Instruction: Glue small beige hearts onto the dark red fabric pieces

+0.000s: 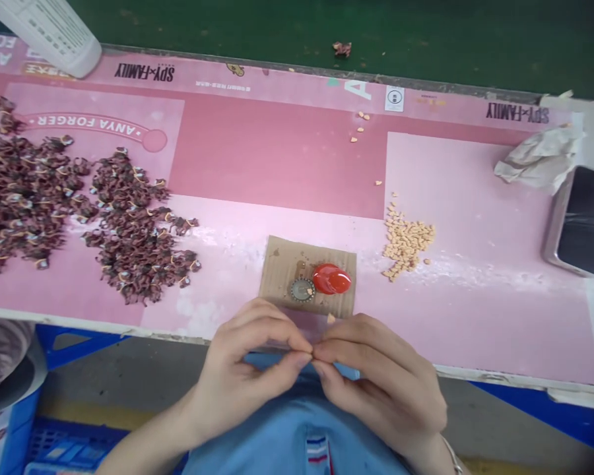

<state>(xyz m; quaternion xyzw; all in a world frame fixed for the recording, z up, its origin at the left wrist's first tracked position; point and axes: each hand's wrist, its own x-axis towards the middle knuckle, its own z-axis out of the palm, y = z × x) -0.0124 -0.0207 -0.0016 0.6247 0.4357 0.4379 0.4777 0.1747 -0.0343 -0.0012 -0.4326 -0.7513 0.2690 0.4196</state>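
My left hand (257, 356) and my right hand (383, 373) meet at the table's front edge, each with thumb and forefinger pinched and the tips touching. Whatever lies between the fingertips is too small or hidden to name. A small tan piece (330, 318) shows just beside the fingers of my right hand. Beyond the hands lies a cardboard piece (282, 264) with wet-looking spots. On it rest a glossy red object (331, 279) and, touching its left side, a bottle cap (303, 290) with a tan bit in it.
Small tan pieces (408, 244) are heaped right of the cardboard, with a few strays behind. Dark reddish-brown bundles (133, 231) with pale ties cover the left. A phone (587, 221) and crumpled tissue (539, 158) lie at right; a white tube (54, 36) is at upper left.
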